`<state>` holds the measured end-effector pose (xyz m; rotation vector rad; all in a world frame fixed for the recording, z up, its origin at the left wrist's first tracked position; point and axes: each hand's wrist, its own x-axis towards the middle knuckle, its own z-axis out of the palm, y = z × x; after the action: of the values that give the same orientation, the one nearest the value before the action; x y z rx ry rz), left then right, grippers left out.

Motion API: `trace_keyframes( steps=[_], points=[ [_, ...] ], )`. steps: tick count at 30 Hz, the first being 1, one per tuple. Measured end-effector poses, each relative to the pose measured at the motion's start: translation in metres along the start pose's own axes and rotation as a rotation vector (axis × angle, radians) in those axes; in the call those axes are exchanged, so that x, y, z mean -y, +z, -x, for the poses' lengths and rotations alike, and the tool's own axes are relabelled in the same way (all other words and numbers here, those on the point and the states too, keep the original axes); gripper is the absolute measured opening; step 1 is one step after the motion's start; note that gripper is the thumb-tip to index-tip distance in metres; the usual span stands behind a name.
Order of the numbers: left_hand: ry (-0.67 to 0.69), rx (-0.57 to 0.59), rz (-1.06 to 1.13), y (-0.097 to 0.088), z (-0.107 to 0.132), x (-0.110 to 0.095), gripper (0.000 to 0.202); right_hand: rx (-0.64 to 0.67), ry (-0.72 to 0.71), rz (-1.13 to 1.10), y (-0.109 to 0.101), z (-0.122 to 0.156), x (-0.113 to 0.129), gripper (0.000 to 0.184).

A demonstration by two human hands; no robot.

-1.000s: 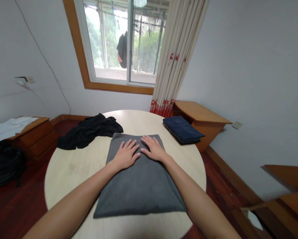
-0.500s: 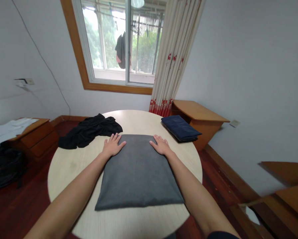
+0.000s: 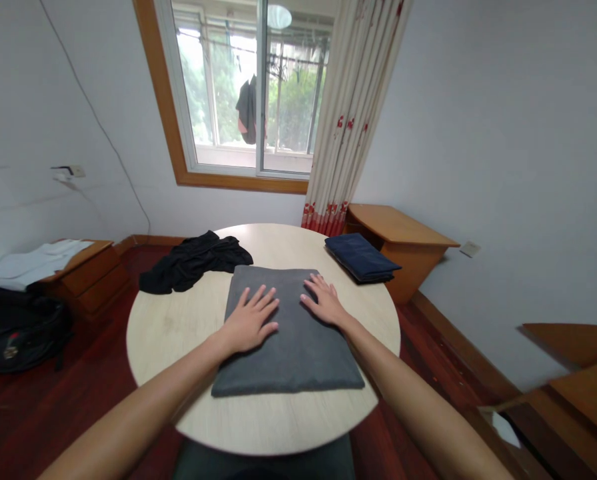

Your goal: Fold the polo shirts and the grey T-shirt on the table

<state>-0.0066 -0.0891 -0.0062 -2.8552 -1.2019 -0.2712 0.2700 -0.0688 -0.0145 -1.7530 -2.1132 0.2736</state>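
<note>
A grey folded cloth point(image 3: 288, 360), roughly square with a thick near edge, lies flat on the round pale table point(image 3: 178, 333). My left hand point(image 3: 251, 321) rests on its left half, palm down, fingers spread. On the upper right part lies my right hand point(image 3: 324, 300), also palm down with the fingers apart. Neither hand grips anything. Beyond my left hand, a crumpled black garment point(image 3: 193, 261) sits at the table's far left. A folded dark blue garment stack point(image 3: 361, 257) lies at the far right edge.
A wooden desk point(image 3: 398, 227) stands behind the table at the right, beside a patterned curtain point(image 3: 348, 127). At the left are a wooden cabinet point(image 3: 96, 280) with white cloth on top and a black backpack point(image 3: 21, 333). Wooden furniture point(image 3: 568, 413) fills the lower right.
My left hand has moved from the cloth's far left edge inward and nearer to me. My right hand has shifted slightly onto the cloth. The camera view has shifted a little.
</note>
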Motion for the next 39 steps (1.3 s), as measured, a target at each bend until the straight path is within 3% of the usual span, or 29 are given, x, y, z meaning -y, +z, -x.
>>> trace_keyframes(
  steps=[3,6,11,17,21,24,28,31,35,39],
  points=[
    [0.099,0.048,0.059,0.005,0.017,-0.030,0.060,0.067,-0.207,0.041,-0.001,0.030,0.043,0.061],
    [0.050,0.051,0.089,0.015,0.037,-0.037,0.060,0.118,-0.277,0.079,0.003,0.063,0.061,0.063],
    [-0.091,0.021,0.081,0.015,0.069,-0.027,0.064,0.091,-0.155,0.127,0.005,0.099,0.037,0.066],
    [-0.193,0.041,0.101,0.011,0.097,-0.015,0.066,0.062,-0.079,0.124,-0.001,0.113,-0.002,0.067],
    [-0.207,0.047,0.081,0.007,0.106,-0.014,0.065,0.050,-0.051,0.124,-0.007,0.120,-0.008,0.065],
    [-0.179,0.037,0.096,0.001,0.097,-0.029,0.063,0.041,-0.073,0.122,-0.009,0.120,0.016,0.061],
    [-0.058,-0.010,0.129,0.003,0.072,-0.062,0.064,0.074,-0.222,0.075,-0.001,0.119,0.062,0.063],
    [0.019,0.039,0.131,0.013,0.067,-0.073,0.067,0.154,-0.254,0.062,0.007,0.124,0.071,0.070],
    [0.052,0.105,0.170,0.015,0.063,-0.055,0.070,0.186,-0.219,0.068,0.005,0.117,0.052,0.074],
    [-0.094,0.039,0.189,0.006,0.011,-0.018,0.067,0.122,-0.173,0.090,-0.002,0.060,0.042,0.072]
  ],
)
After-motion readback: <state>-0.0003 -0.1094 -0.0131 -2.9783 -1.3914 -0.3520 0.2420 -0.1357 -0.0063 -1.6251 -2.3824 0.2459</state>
